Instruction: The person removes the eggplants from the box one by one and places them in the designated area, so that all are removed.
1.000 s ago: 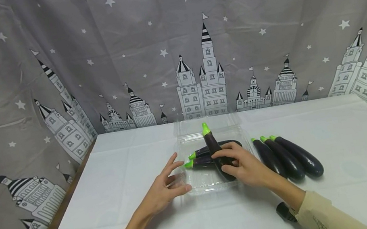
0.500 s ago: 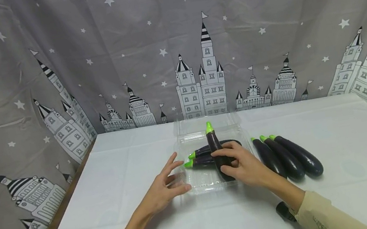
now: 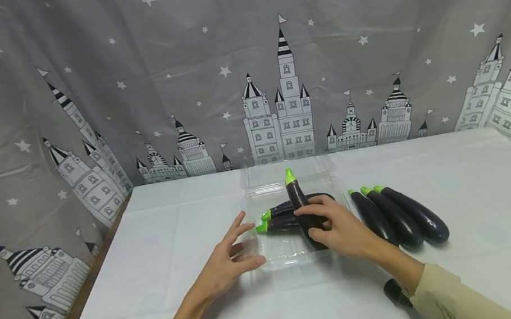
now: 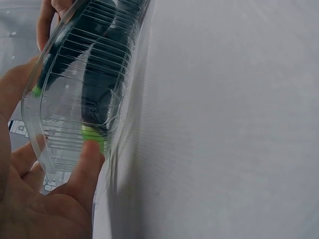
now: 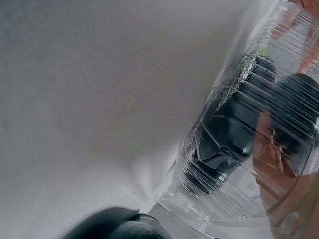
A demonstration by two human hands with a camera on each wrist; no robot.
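Observation:
In the head view, a clear plastic clamshell box sits mid-table with its lid laid back. Two eggplants, one behind the other, lie crosswise in it, green stems left. My right hand grips a third eggplant over them, its stem end pointing away from me; its lower end is partly hidden by the fingers. My left hand is at the box's left side, fingers spread. The left wrist view has a fingertip against the ribbed wall.
Three more eggplants, a near one, a middle one and an outer one, lie side by side right of the box. A grey castle-print curtain hangs behind the white-covered table. Black wrist devices sit below both hands.
The held eggplant's stem end has swung slightly to the right. Both hands stay nearly in place, and the head view has shifted a little.

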